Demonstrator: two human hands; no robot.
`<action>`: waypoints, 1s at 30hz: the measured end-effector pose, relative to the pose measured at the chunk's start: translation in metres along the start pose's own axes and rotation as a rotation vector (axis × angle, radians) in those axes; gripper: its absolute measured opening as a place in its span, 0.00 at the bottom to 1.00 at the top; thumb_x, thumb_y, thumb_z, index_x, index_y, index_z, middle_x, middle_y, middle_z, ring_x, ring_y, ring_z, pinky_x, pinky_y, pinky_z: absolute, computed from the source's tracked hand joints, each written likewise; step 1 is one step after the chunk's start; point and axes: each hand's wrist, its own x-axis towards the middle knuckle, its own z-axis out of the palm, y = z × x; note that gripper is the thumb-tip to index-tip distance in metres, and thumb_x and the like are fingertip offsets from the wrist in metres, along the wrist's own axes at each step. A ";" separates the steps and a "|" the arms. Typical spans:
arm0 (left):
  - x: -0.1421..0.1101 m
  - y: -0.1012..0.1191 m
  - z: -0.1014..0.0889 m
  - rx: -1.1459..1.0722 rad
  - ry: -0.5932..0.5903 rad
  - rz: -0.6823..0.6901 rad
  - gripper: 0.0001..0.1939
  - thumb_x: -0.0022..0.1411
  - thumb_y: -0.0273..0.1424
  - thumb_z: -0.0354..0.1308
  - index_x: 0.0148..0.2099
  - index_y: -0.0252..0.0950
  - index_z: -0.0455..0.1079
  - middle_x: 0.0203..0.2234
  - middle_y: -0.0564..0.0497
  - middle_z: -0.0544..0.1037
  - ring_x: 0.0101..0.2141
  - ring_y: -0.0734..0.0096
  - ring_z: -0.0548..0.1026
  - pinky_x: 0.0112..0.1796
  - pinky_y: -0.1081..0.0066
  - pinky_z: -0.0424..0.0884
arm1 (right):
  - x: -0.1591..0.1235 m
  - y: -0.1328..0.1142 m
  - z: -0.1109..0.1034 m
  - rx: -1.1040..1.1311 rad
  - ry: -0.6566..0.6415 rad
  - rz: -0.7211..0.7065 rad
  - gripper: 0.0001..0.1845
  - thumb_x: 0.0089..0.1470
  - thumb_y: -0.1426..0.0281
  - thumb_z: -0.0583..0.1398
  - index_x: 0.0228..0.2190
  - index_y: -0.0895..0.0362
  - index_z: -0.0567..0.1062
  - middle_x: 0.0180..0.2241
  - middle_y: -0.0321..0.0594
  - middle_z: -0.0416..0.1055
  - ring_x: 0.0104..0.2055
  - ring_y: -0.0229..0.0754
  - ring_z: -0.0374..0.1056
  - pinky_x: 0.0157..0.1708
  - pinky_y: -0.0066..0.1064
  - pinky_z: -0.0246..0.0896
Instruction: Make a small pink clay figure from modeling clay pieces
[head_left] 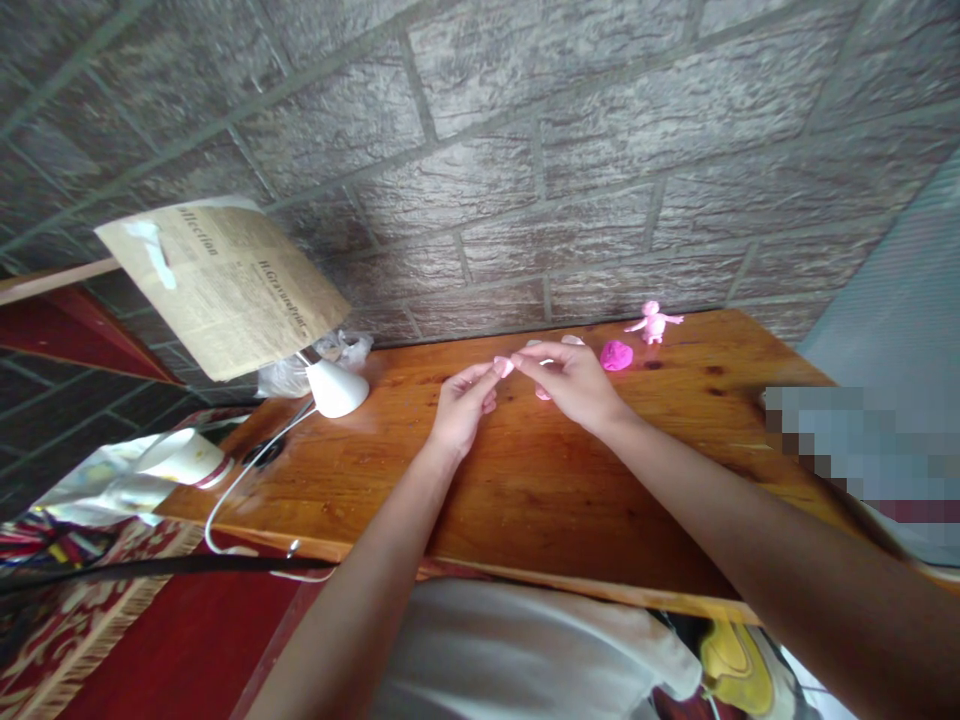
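Observation:
Above the wooden table, my left hand pinches a small pale pink piece that looks like modelling clay. The thumb and forefinger of my right hand are closed on the same piece from the other side, so the fingertips nearly meet. Just right of my right hand lies a magenta lump of modelling clay. Behind it a pink figure stands upright with its arms spread. Small pale bits show at the back of my right hand, partly hidden by its fingers.
A white lamp base with a newsprint-patterned shade stands on the left of the wooden table. Its white cable runs over the front edge. A paper cup lies at far left. A brick-patterned wall borders the back.

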 end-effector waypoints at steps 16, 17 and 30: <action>0.000 -0.002 0.000 0.017 -0.049 0.038 0.22 0.42 0.46 0.75 0.31 0.34 0.78 0.20 0.56 0.67 0.19 0.85 0.55 0.21 0.77 0.49 | 0.001 0.001 0.000 0.020 0.008 0.013 0.22 0.45 0.51 0.69 0.31 0.57 0.81 0.32 0.40 0.79 0.22 0.33 0.65 0.20 0.26 0.65; -0.001 -0.001 0.000 0.022 -0.055 0.044 0.22 0.41 0.46 0.76 0.31 0.34 0.78 0.20 0.56 0.68 0.19 0.85 0.55 0.21 0.77 0.49 | 0.001 0.001 0.000 0.020 0.000 0.009 0.22 0.45 0.51 0.69 0.32 0.57 0.81 0.32 0.40 0.79 0.22 0.33 0.65 0.19 0.26 0.64; 0.000 -0.002 -0.001 -0.021 -0.012 0.032 0.22 0.40 0.42 0.77 0.34 0.34 0.80 0.19 0.58 0.64 0.20 0.85 0.55 0.22 0.78 0.50 | 0.001 0.005 0.000 0.016 -0.028 0.010 0.20 0.47 0.54 0.68 0.32 0.58 0.80 0.33 0.41 0.78 0.23 0.34 0.65 0.21 0.28 0.65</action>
